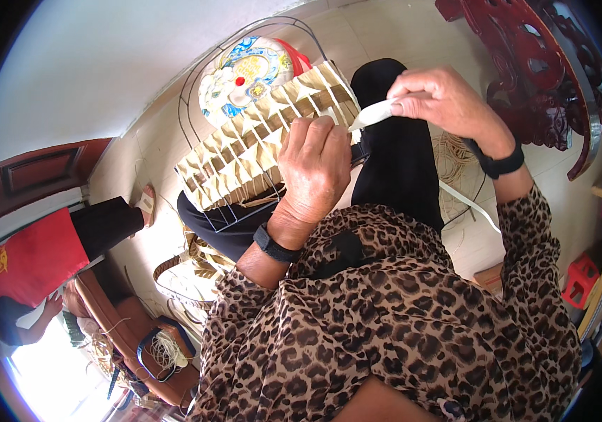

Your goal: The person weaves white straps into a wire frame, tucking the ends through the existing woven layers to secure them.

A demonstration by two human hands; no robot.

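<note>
Two bare hands work over a woven panel (pixel 258 148) of tan folded strips, which rests across the person's lap in black trousers, just left of the middle of the view. This woven panel is fixed on a thin wire frame (pixel 206 67) that arches up and away on the far side. A left hand (pixel 313 165) lies knuckles-up on the panel's right edge, its fingers curled down and pressing on the weave. A right hand (pixel 441 98), farther right and slightly farther away, has thumb and fingers pinched tight on a pale strip (pixel 375 112), which runs from that pinch back to the panel's edge beside the left hand. Each wrist wears a black band, and leopard-print sleeves fill the near part of the view. Behind the frame sits a round fan (pixel 244 74) painted with flowers. At far left another person in a red top (pixel 30 260) sits beside a brown chair (pixel 128 323). Dark carved wooden furniture (pixel 526 63) stands at the far right.
</note>
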